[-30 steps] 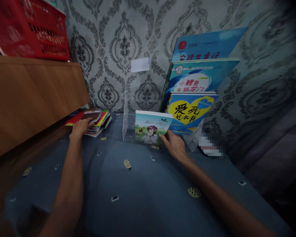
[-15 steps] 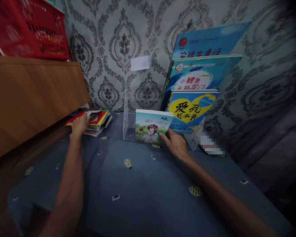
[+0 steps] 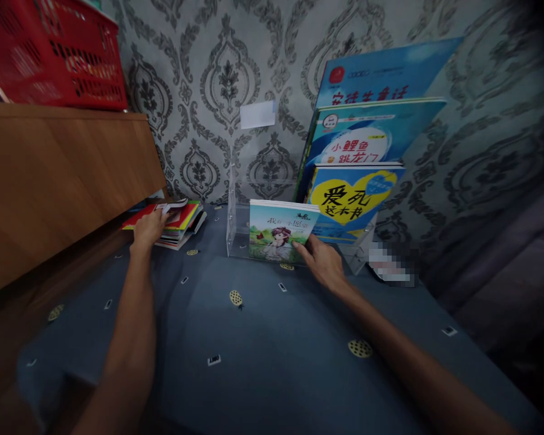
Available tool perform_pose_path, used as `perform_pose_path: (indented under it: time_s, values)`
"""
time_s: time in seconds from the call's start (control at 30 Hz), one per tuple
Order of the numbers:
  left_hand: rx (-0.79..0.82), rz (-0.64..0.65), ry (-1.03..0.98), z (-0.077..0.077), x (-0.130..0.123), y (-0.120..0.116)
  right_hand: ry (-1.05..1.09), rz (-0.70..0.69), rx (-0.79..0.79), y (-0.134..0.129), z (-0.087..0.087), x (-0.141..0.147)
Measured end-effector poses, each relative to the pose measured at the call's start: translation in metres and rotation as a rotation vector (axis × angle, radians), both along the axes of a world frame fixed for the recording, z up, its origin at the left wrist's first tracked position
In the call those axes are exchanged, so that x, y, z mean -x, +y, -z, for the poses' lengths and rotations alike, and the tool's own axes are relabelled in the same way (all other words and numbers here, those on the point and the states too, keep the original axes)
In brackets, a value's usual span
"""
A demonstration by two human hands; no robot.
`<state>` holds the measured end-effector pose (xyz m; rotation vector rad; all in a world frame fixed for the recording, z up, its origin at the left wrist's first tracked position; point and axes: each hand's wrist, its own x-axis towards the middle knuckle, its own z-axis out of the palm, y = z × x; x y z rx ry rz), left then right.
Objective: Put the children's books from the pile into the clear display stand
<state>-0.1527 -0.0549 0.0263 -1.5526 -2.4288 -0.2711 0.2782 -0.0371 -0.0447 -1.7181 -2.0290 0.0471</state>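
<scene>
My right hand (image 3: 324, 263) pinches the lower right edge of a thin picture book (image 3: 276, 232) with a girl on its green and pale-blue cover, the thumb in front. This book stands upright in the lowest tier of a clear acrylic book rack (image 3: 230, 223). Behind and to its right lean a blue book with a yellow heart (image 3: 344, 202), a teal book (image 3: 362, 136) and a tall blue book (image 3: 390, 69). Far to the left, my left hand (image 3: 148, 229) is closed on a book (image 3: 178, 207) atop a stack of books (image 3: 181, 235); its fingertips are partly hidden.
A wooden cabinet (image 3: 63, 187) borders the left side, with a red plastic basket (image 3: 90, 60) on top. Patterned wallpaper (image 3: 226, 72) rises behind the rack. Blue cloth with pineapple prints (image 3: 254, 338) covers the surface. A blurred-out item (image 3: 392, 264) lies right of the rack.
</scene>
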Motion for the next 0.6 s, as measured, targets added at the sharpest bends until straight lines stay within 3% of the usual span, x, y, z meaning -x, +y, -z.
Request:
perform_pose_path:
  time_s: [0.6]
  values:
    - [-0.035, 0.078, -0.086, 0.007, 0.019, 0.004, 0.004, -0.004, 0.004, 0.0, -0.001, 0.0]
